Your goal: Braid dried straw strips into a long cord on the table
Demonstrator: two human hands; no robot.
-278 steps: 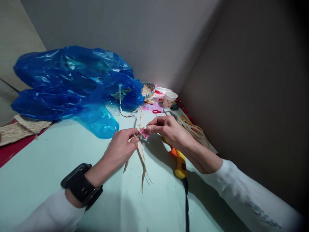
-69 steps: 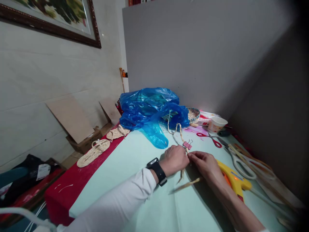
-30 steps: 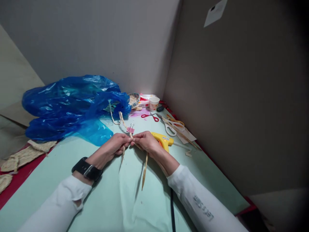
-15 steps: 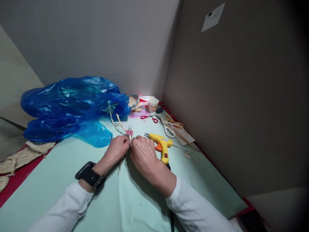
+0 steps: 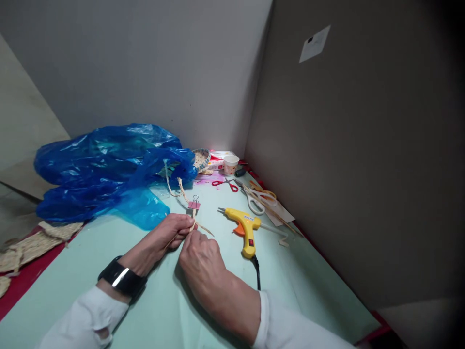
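A pale straw braid runs from the blue bag toward me, with a pink binder clip clamped on it. Just below the clip, my left hand pinches the loose straw strands between thumb and fingers. My right hand is curled with knuckles up, right beside the left, closed around a strand whose lower part its fingers hide. One short strand end sticks out to the right between the hands and the glue gun. A yellow glue gun with an orange trigger lies just right of my right hand.
A blue plastic bag fills the back left. Behind are a woven basket, a paper cup, red scissors and white-handled scissors. Woven straw pieces lie at the left edge. Grey panels stand behind and right.
The pink clip was between my fingers at first; now it sits on the braid ahead of my hands. Lately my right hand has pulled lower and nearer to me, and a strand end shows right.
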